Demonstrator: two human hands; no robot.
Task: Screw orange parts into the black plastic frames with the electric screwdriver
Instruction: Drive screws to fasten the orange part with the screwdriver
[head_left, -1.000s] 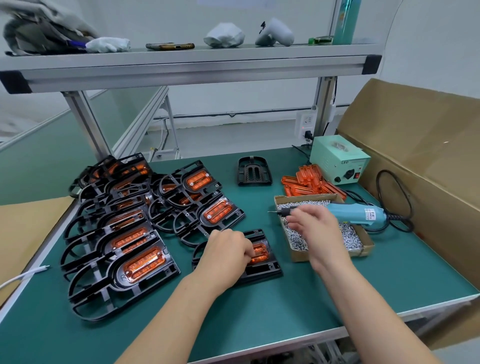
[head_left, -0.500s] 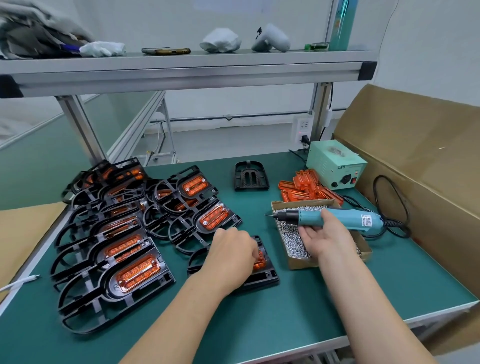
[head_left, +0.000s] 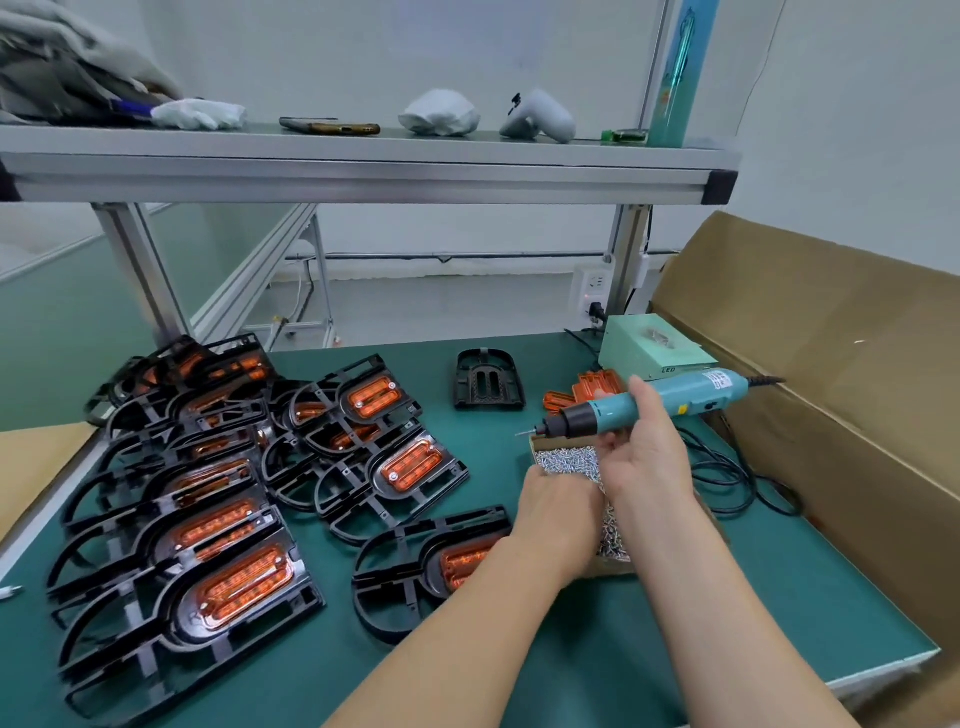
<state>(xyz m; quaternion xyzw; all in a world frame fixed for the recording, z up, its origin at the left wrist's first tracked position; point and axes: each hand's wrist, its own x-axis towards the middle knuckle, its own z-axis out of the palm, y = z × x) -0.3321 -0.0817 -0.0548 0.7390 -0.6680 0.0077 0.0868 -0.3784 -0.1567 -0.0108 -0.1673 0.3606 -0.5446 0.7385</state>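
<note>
A black frame (head_left: 405, 566) with an orange part (head_left: 467, 561) set in it lies on the green mat in front of me. My right hand (head_left: 644, 462) grips the teal electric screwdriver (head_left: 660, 402) above the cardboard screw box (head_left: 563, 462), its bit pointing left. My left hand (head_left: 558, 501) reaches over the near part of the box, down among the screws. Its fingertips are hidden, so I cannot see whether they hold a screw.
Several frames with orange parts (head_left: 228, 582) are stacked on the left. An empty black frame (head_left: 488, 382) lies at the back. Loose orange parts (head_left: 597, 387), a green power unit (head_left: 654, 348), its cable (head_left: 727, 478) and a large cardboard box (head_left: 831, 389) crowd the right. A shelf (head_left: 363, 161) hangs overhead.
My left hand left the front frame and moved right into the screw box. My right hand picked up the screwdriver and raised it above the box.
</note>
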